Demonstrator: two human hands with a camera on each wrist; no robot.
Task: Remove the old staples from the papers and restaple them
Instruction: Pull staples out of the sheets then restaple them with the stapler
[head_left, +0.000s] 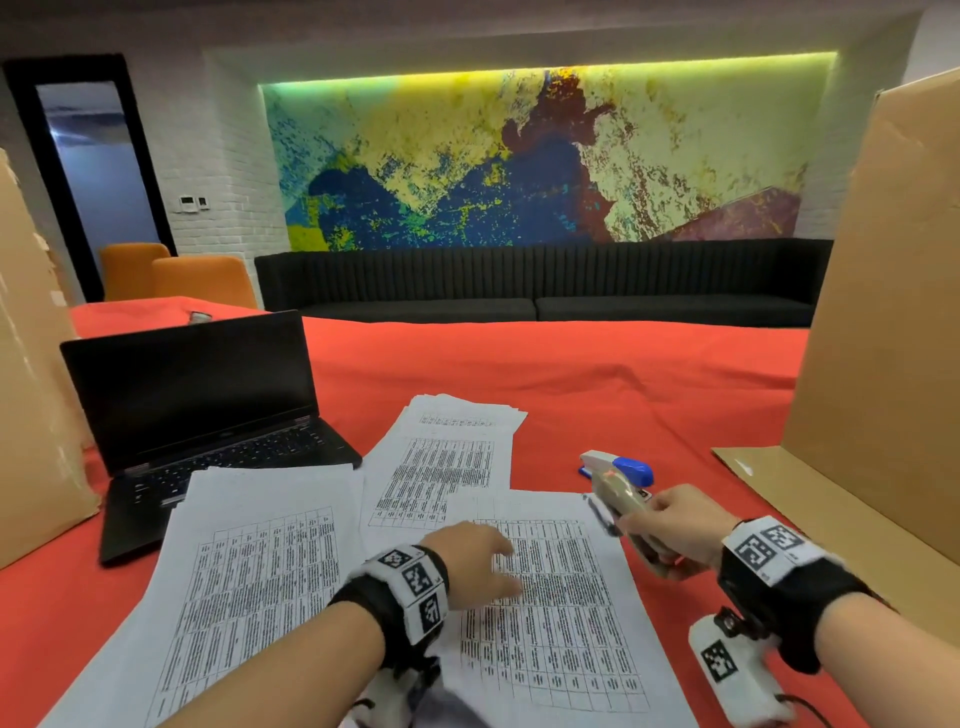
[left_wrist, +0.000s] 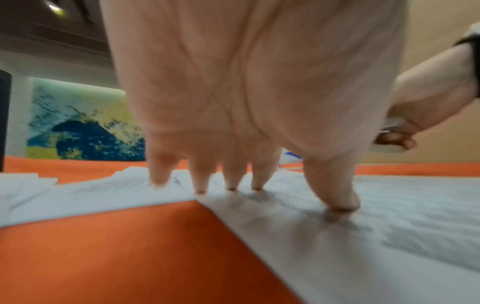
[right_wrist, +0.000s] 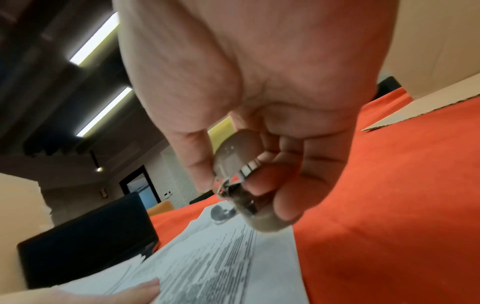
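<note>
Bare forearms, each wearing a black wrist strap (head_left: 779, 587) with white square-coded tags and white camera housing (head_left: 732, 670)

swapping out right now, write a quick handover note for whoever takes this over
Left hand: fingers straight, pressing the front papers flat.
Right hand: grip around the staple remover, its tip over the papers' top right corner.
Blue stapler lies on the red cloth behind that corner, untouched.
Two more paper sets lie to the left and behind.
Done: cannot tell.
Left: pull the staple, restaple.
</note>
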